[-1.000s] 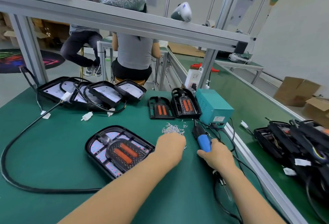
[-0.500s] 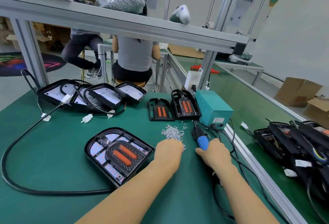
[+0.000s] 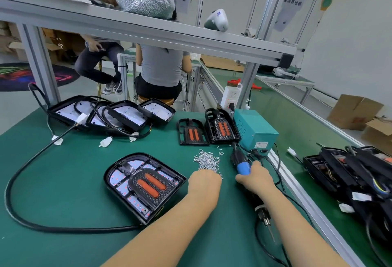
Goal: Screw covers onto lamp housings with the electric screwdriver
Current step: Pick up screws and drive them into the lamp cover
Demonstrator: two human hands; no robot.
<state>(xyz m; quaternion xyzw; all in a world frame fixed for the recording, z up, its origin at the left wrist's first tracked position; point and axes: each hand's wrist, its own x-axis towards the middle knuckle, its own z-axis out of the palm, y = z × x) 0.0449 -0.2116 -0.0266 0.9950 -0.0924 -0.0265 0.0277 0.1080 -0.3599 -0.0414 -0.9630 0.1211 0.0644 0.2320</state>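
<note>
A black lamp housing (image 3: 118, 184) lies on the green table, and a black cover with two orange lenses (image 3: 148, 184) sits on top of it. Right of the housing is a small pile of silver screws (image 3: 206, 160). My left hand (image 3: 204, 182) rests at the near edge of that pile, knuckles up, its fingertips hidden underneath. My right hand (image 3: 254, 178) grips the electric screwdriver (image 3: 244, 167) by its blue and black body. The tool lies low over the table with its bit (image 3: 270, 229) pointing back towards me.
Several open housings with cables (image 3: 118, 114) lie at the back left, and two spare covers (image 3: 192, 133) beside a teal power box (image 3: 254, 131). A thick black cable (image 3: 27, 165) loops left. More black lamps (image 3: 350, 173) are piled at the right. Two people sit beyond the frame.
</note>
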